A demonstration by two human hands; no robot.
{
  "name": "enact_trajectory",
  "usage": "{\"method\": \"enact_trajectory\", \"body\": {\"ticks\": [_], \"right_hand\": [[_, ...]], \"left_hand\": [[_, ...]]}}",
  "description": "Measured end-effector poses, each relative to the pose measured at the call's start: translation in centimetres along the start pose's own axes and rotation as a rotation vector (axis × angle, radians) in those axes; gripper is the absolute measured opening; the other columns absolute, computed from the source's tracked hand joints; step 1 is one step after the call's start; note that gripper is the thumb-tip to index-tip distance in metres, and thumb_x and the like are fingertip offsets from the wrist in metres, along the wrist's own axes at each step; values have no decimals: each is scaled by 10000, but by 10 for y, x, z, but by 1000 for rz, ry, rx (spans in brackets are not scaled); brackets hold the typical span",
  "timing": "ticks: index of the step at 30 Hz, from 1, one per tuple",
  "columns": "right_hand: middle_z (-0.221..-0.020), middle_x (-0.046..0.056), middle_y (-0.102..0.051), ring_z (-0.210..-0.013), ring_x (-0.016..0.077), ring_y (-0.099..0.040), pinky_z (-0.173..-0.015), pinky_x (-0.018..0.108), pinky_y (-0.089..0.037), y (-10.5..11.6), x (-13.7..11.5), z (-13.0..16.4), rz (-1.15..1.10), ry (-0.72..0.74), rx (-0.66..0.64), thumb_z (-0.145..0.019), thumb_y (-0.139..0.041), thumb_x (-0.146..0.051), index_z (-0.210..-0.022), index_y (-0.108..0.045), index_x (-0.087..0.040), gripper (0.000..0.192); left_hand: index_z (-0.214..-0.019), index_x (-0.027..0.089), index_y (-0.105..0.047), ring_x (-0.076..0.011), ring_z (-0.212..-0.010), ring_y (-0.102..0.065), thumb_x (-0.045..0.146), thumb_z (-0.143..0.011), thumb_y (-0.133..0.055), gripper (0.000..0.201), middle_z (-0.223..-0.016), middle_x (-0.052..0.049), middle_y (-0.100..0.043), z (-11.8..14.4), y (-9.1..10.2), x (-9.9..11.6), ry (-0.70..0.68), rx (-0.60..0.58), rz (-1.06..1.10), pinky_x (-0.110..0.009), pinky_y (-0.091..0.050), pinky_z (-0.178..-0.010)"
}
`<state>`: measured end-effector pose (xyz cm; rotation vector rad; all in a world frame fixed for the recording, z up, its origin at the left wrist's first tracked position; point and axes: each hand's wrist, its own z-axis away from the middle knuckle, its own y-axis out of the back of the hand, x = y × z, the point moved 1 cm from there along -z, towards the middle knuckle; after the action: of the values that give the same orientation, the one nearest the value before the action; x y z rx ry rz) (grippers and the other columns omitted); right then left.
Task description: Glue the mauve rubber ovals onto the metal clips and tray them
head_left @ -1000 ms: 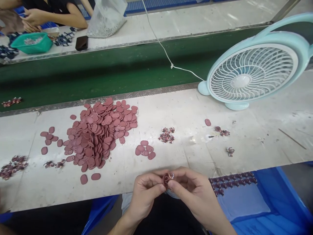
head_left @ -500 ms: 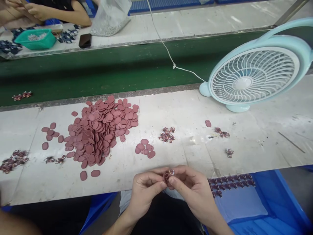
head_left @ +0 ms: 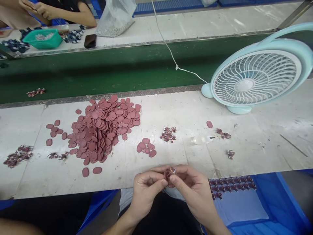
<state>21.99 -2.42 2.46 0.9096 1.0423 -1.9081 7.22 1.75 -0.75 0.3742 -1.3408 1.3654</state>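
One small dark red piece [head_left: 168, 174] with a pale ring on its right side is at the lower middle of the frame, pinched between the left hand [head_left: 148, 192] and the right hand [head_left: 197, 192]. The fingers of both hands grasp it, the left thumb and fingers on its left side, the right ones on its right, close to the front edge of the tabletop [head_left: 156, 116].

Left of centre is a big pile of red discs [head_left: 100, 130]; a small group of the same discs [head_left: 146, 147] lies just above the left hand. Beside that group, at the middle of the frame, is a cluster of dark red pieces [head_left: 168, 134], and more dark clumps [head_left: 18, 156] lie at the left edge.

At the lower right, a blue bin [head_left: 288, 199] has dark red pieces [head_left: 231, 183] set out in rows inside it. A pale blue fan [head_left: 244, 85] stands at the upper right, its white cord [head_left: 168, 51] running up across a green strip [head_left: 137, 70].

At the upper left, another person's hands [head_left: 44, 10] are near a green basket [head_left: 44, 39], a dark flat case [head_left: 90, 41] and a clear bag [head_left: 114, 24]
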Motion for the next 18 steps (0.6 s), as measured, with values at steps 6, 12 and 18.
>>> {"method": "enact_trajectory", "body": {"ticks": [6, 12, 18], "right_hand": [[-827, 36, -758, -699, 141, -693, -621, 234, -585, 7, 20, -9, -224, -93, -40, -817, -823, -335, -949, -782, -226, 176], [-868, 34, -754, -611, 124, -678, -460, 170, -523, 58, 29, 6, -379, -140, 197, -695, -908, -343, -875, -803, -241, 233], [-802, 37, -727, -635, 147, -677, -480, 193, -539, 143, 35, 45, -301, 5, 506, -647, -932, -333, -862, -794, -229, 275]], "left_hand": [[-891, 228, -791, -297, -1098, -709, 157, -818, -774, 104, -1276, -111, -708, 3, 2, 3, -94, 67, -112, -407, -599, -899], [-1081, 267, -767, -286, -1179, -651, 192, -868, -713, 232, -1279, -99, -698, -23, 55, 42, -433, 189, -930, -434, -530, -1006], [-1074, 234, -757, -296, -1120, -662, 307, -900, -664, 210, -1223, -107, -719, -64, 78, 51, -627, 48, -1539, -436, -487, -1023]]}}
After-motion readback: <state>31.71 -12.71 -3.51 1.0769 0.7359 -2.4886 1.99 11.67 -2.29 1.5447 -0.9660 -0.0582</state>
